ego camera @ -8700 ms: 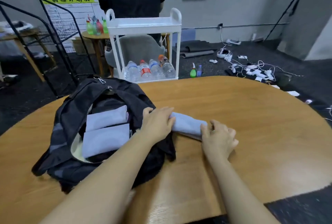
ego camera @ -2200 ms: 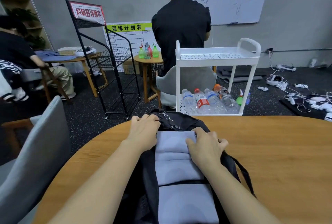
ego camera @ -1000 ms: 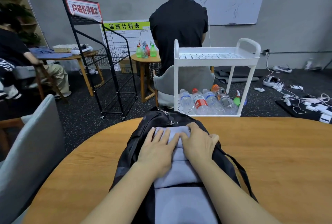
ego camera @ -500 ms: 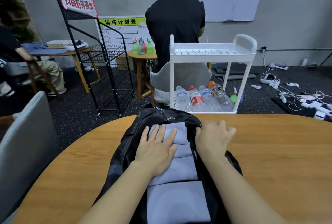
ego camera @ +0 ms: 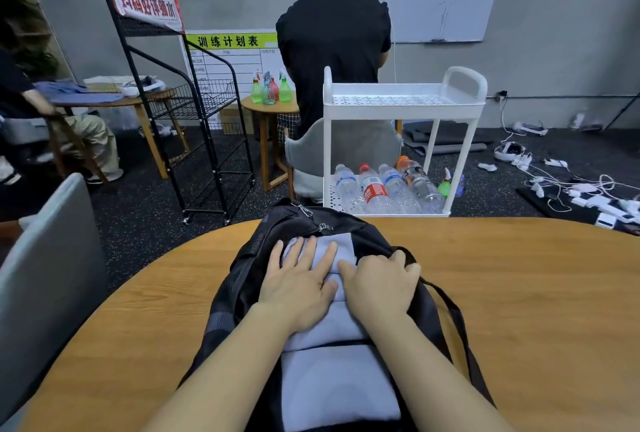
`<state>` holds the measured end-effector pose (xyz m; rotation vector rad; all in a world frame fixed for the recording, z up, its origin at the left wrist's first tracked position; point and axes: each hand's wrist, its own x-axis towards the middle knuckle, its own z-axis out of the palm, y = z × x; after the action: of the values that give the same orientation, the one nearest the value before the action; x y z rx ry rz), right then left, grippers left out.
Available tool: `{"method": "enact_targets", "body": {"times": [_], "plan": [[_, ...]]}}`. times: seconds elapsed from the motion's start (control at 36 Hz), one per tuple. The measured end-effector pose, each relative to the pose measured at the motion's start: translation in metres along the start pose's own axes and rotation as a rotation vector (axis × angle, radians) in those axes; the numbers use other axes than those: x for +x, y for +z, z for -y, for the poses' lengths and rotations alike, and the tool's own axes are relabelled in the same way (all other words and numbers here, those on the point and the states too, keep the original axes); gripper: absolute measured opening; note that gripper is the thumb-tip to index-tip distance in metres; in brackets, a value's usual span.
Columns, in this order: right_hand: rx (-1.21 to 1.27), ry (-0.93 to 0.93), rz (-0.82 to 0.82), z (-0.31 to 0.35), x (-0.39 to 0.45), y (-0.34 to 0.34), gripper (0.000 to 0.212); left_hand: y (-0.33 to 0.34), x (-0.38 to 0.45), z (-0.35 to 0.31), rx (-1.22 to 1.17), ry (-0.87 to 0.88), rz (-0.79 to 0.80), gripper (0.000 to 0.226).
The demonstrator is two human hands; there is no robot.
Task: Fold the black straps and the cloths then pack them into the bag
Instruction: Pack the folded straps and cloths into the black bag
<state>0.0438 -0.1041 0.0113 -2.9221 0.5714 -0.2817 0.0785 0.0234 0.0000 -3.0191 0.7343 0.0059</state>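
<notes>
Cloths (ego camera: 337,383) folded flat, stacked inside your open black bag (ego camera: 239,279) on the round wooden table (ego camera: 526,293).
Soft pale lavender fabric fills the bag's mouth; your left hand (ego camera: 299,287) presses the top cloth with straight, spread fingers, while your right hand (ego camera: 381,287) curls over the cloth's right edge at the bag's rim. Beyond, a green-headed board (ego camera: 230,40) reads 训练计划表, beside a white plastic cart (ego camera: 403,100) with bottles (ego camera: 374,189).

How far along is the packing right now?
Done: folded cloths lie stacked inside the open bag. In hand: the left hand presses flat on the top cloth, and the right hand rests at the bag's edge. No black straps show. Left: closing the bag.
</notes>
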Motion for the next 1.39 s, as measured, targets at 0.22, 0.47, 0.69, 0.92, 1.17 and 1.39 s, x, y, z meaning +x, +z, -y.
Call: {"method": "enact_targets", "body": {"times": [0.22, 0.47, 0.69, 0.92, 1.17, 1.39], "plan": [[0.159, 0.200, 0.211, 0.017, 0.023, 0.006, 0.050, 0.005, 0.000, 0.002, -0.005, 0.001, -0.014, 0.059], [0.040, 0.024, -0.098, 0.019, 0.033, 0.006, 0.016, 0.006, 0.004, 0.000, 0.018, 0.015, -0.052, 0.072], [-0.148, -0.103, -0.099, 0.013, 0.029, 0.011, 0.017, 0.007, 0.002, 0.000, -0.010, -0.004, 0.014, 0.069], [-0.090, -0.384, -0.317, 0.023, 0.004, 0.020, 0.016, 0.008, 0.000, 0.002, 0.024, 0.004, 0.016, 0.076], [0.041, -0.540, 0.141, 0.011, 0.012, 0.019, 0.028, 0.001, -0.002, 0.010, 0.047, -0.118, -0.056, 0.111], [-0.021, -0.521, 0.159, 0.016, 0.008, 0.012, 0.030, -0.016, -0.004, 0.018, 0.011, 0.040, -0.153, 0.062]]}}
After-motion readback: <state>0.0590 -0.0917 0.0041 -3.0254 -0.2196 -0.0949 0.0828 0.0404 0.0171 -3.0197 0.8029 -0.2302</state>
